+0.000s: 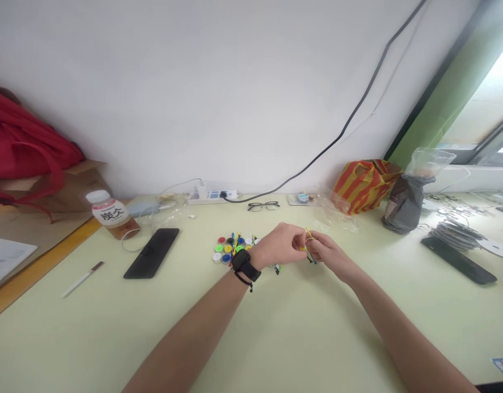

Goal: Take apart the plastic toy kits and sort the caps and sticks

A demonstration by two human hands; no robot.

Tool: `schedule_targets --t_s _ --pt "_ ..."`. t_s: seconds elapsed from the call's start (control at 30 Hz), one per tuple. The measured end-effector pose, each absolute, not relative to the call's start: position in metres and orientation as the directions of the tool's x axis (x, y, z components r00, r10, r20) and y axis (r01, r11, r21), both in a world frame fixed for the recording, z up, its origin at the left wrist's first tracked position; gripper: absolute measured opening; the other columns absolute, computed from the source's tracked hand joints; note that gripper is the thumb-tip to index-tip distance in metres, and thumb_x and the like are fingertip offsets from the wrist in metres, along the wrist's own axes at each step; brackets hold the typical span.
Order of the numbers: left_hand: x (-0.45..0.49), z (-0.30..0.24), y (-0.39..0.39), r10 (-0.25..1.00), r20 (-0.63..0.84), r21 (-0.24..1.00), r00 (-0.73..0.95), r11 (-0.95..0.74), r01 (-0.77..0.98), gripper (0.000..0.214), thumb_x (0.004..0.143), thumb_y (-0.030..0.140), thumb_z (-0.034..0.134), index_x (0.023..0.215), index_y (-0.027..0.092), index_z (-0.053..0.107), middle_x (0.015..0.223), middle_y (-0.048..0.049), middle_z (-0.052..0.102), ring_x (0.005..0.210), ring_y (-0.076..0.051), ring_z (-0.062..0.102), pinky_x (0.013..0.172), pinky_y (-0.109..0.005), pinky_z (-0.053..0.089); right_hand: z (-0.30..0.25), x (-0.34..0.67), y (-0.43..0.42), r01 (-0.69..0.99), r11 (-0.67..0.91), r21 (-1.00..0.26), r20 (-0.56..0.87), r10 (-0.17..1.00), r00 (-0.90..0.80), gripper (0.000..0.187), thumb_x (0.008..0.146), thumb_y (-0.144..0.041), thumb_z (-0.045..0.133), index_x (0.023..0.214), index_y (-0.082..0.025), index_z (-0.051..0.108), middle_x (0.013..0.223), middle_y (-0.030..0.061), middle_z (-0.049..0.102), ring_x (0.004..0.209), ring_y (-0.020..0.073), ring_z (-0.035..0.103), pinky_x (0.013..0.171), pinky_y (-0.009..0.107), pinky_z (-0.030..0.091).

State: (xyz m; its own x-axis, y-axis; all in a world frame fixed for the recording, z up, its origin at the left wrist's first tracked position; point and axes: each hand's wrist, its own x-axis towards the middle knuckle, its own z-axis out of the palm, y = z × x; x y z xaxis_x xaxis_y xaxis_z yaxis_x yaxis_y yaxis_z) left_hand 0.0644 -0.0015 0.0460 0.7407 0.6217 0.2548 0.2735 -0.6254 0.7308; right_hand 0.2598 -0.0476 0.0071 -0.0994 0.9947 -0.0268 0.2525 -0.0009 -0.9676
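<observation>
My left hand (281,245), with a black watch on its wrist, meets my right hand (325,252) above the pale green table (276,327). Both hands pinch a small yellow stick-like piece (308,235) between their fingertips, with something blue just below it. Behind my left wrist lies a pile of small coloured round pieces and sticks (232,249) in green, blue, red, yellow and white. What else the fingers enclose is hidden.
A black phone (152,252), a white pen (82,279) and a drink bottle (111,215) lie at the left. Glasses (263,206) and a power strip (213,195) sit by the wall. A striped bag (364,184), a grey bag (406,203) and another phone (458,260) stand at the right.
</observation>
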Motion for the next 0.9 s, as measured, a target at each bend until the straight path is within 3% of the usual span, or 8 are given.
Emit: schedule_targets --t_s 0.17,0.33,0.5,0.6,0.7,0.8,0.9 --pt "0.064 0.040 0.003 0.462 0.046 0.711 0.886 -0.638 0.296 0.014 0.069 0.022 0.080 0.082 0.019 0.073 0.077 -0.0004 0.072 0.071 -0.017 0.066 0.056 -0.024 0.044 -0.007 0.279 -0.035 0.587 0.040 -0.809 0.079 0.996 0.042 0.032 0.081 -0.034 0.056 0.109 -0.023 0.065 0.064 -0.0051 0.049 0.060 0.0163 0.048 0.058 0.029 0.040" --pt "0.061 0.031 0.009 0.424 -0.096 0.624 0.900 -0.679 0.386 0.008 0.066 0.020 0.083 0.072 0.021 0.076 0.077 -0.0015 0.074 0.074 -0.020 0.068 0.058 -0.028 0.046 -0.015 0.288 -0.033 0.659 0.108 -0.744 0.123 0.992 -0.024 0.042 0.086 -0.047 0.060 0.119 -0.023 0.065 0.074 -0.0016 0.058 0.057 0.0157 0.051 0.057 0.030 0.042" --pt "0.056 0.026 0.017 0.456 -0.065 0.548 0.888 -0.727 0.413 0.010 0.064 0.017 0.082 0.071 0.022 0.076 0.083 -0.0022 0.076 0.091 -0.025 0.070 0.069 -0.031 0.049 -0.014 0.286 -0.033 0.664 0.177 -0.727 0.169 0.983 -0.077 0.046 0.089 -0.057 0.058 0.121 -0.025 0.066 0.088 0.0024 0.065 0.052 0.0134 0.048 0.052 0.030 0.039" --pt "0.053 0.028 0.019 0.462 0.004 0.520 0.887 -0.758 0.393 0.021 0.064 0.016 0.082 0.083 0.022 0.077 0.093 -0.0026 0.075 0.095 -0.025 0.068 0.073 -0.031 0.049 -0.016 0.299 -0.028 0.771 0.158 -0.617 0.264 0.964 0.013 0.041 0.091 -0.053 0.056 0.115 -0.023 0.067 0.089 0.0052 0.067 0.059 0.0168 0.054 0.060 0.032 0.044" --pt "0.049 0.032 0.020 0.496 0.041 0.488 0.868 -0.767 0.416 0.035 0.064 0.022 0.084 0.098 0.024 0.076 0.101 -0.0038 0.072 0.099 -0.027 0.065 0.074 -0.032 0.049 -0.021 0.319 -0.022 0.877 0.043 -0.478 0.314 0.941 0.125 0.034 0.090 -0.048 0.058 0.110 -0.023 0.068 0.092 0.0077 0.069 0.071 0.0215 0.061 0.069 0.035 0.046" --pt "0.045 0.035 0.021 0.540 0.062 0.441 0.839 -0.769 0.463 0.040 0.065 0.031 0.085 0.103 0.024 0.075 0.105 -0.0066 0.070 0.107 -0.030 0.061 0.077 -0.034 0.049 -0.028 0.334 -0.020 0.917 -0.056 -0.394 0.272 0.946 0.175 0.030 0.088 -0.043 0.062 0.108 -0.022 0.069 0.100 0.0106 0.071 0.083 0.0255 0.065 0.071 0.036 0.045" --pt "0.042 0.034 0.021 0.571 0.067 0.423 0.818 -0.759 0.495 0.037 0.069 0.035 0.084 0.104 0.023 0.076 0.102 -0.0081 0.070 0.112 -0.033 0.058 0.082 -0.035 0.048 -0.035 0.337 -0.020 0.919 -0.078 -0.387 0.207 0.964 0.168 0.024 0.088 -0.036 0.061 0.107 -0.023 0.069 0.099 0.0098 0.072 0.082 0.0241 0.066 0.069 0.034 0.044"
